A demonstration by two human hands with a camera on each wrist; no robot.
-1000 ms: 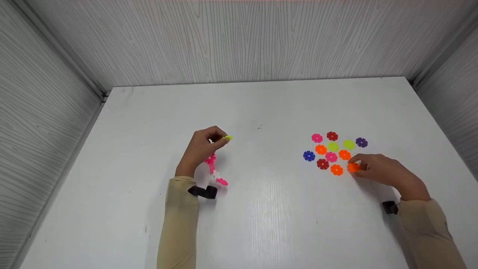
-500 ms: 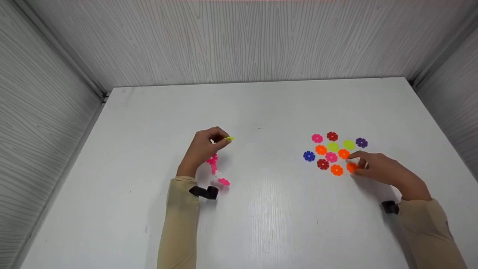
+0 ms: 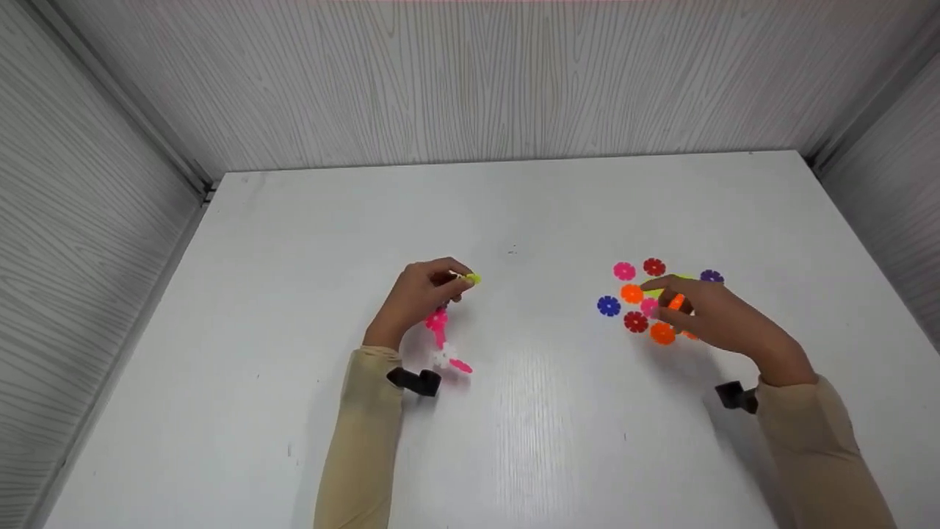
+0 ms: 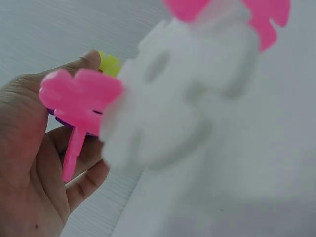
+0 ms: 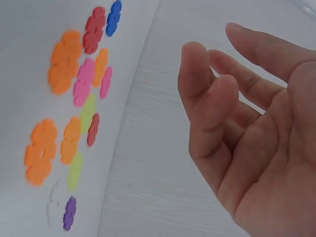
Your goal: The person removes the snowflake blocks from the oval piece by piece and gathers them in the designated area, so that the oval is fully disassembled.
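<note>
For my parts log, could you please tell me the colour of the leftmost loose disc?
The disc is blue, seen best in the head view.

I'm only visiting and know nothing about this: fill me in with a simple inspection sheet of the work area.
Surface: white table with a few small dark marks.
Job's things: a chain of joined flower discs, partly pink and white; loose discs in mixed colours lie on the table.
Clutter: nothing seen.
Left hand: holds the chain; a yellow disc pokes out, its join hidden.
Right hand: above the loose discs, holding nothing.
Cables: nothing seen.
Surroundings: wood-grain panels behind and on both sides.
</note>
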